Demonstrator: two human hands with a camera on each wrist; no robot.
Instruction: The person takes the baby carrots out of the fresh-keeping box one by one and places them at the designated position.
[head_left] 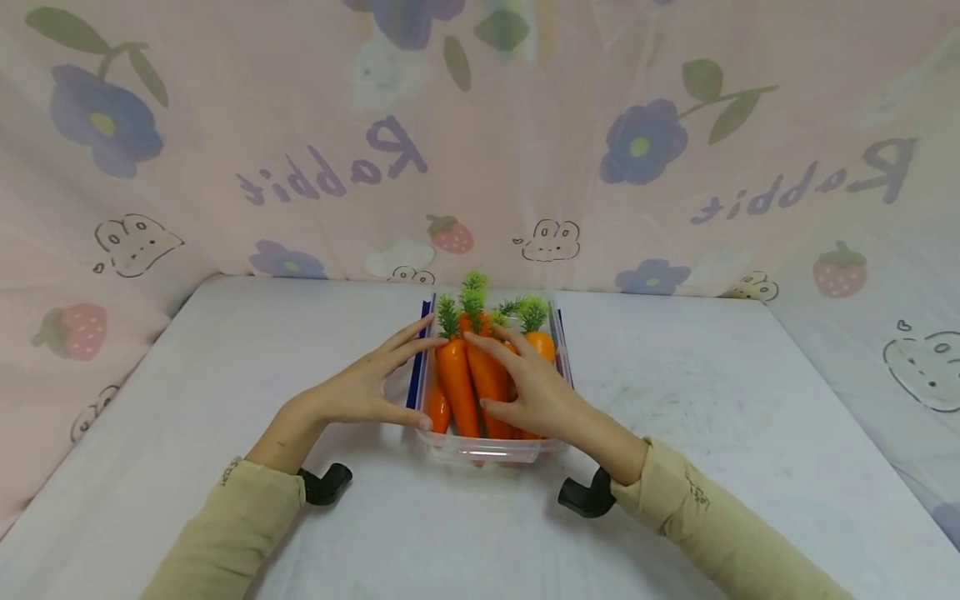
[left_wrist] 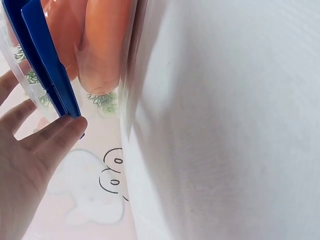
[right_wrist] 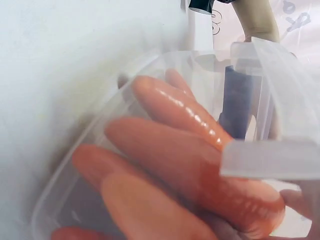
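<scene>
Several orange carrots (head_left: 457, 387) with feathery green tops lie in a clear plastic container (head_left: 487, 450), tops toward the far side. My left hand (head_left: 360, 387) spans the container's left side, thumb by the near corner. In the left wrist view its fingertips (left_wrist: 80, 125) touch the end of a blue side clip (left_wrist: 45, 60). My right hand (head_left: 536, 387) reaches in over the right side, fingers spread and slightly curved over a carrot (head_left: 489, 375). From the right wrist, the carrots (right_wrist: 165, 155) show through the clear wall, and part of that hand is hidden.
The container stands on a white-covered table (head_left: 675, 375). Behind it rises a pink curtain (head_left: 480, 167) printed with flowers, strawberries and rabbits. A black curved piece (head_left: 327, 484) sits at the left cuff, and another black piece (head_left: 587, 495) at the right cuff.
</scene>
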